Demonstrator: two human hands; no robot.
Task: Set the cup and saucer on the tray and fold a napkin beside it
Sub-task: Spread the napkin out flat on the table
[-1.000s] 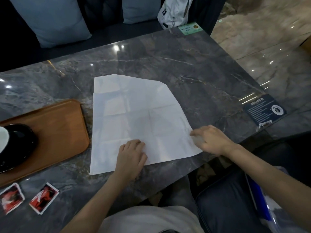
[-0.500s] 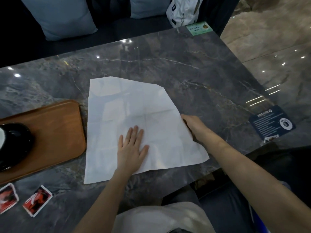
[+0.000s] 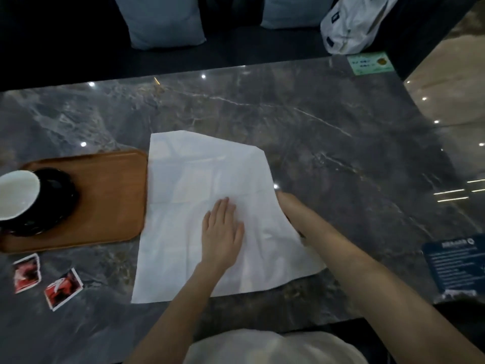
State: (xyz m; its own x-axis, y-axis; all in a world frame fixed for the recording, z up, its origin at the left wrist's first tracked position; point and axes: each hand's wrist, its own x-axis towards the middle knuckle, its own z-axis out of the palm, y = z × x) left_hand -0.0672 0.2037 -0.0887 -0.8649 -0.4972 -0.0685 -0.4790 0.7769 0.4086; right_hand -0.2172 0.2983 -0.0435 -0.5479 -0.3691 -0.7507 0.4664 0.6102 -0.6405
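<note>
Head view: a white paper napkin point(image 3: 210, 195), unfolded and creased, lies flat on the dark marble-patterned desk point(image 3: 328, 132), its left edge just beside the right rim of a brown wooden tray point(image 3: 112, 195). On the tray's left part stands a black saucer point(image 3: 56, 203) carrying a cup point(image 3: 18, 195) with a black outside and white inside, partly cut off by the frame's left edge. The left hand point(image 3: 223, 229) rests palm-down on the napkin's lower middle, fingers extended and together, its grip released and pressing the sheet flat. The right hand point(image 3: 291, 208) lies at the napkin's right edge, where the paper rises and curls against it; its fingers are tucked out of sight at or under that edge, so whether its grip closes on the paper cannot be told. Two small red-and-white cards point(image 3: 44, 279) lie on the desk below the tray, near the lower left. A dark blue printed label point(image 3: 456, 266) sits at the desk's right edge, and a green label point(image 3: 370, 63) at its far right corner. Beyond the desk, pale blue cushions point(image 3: 165, 19) and a white bag point(image 3: 354, 24) rest on a dark seat.
</note>
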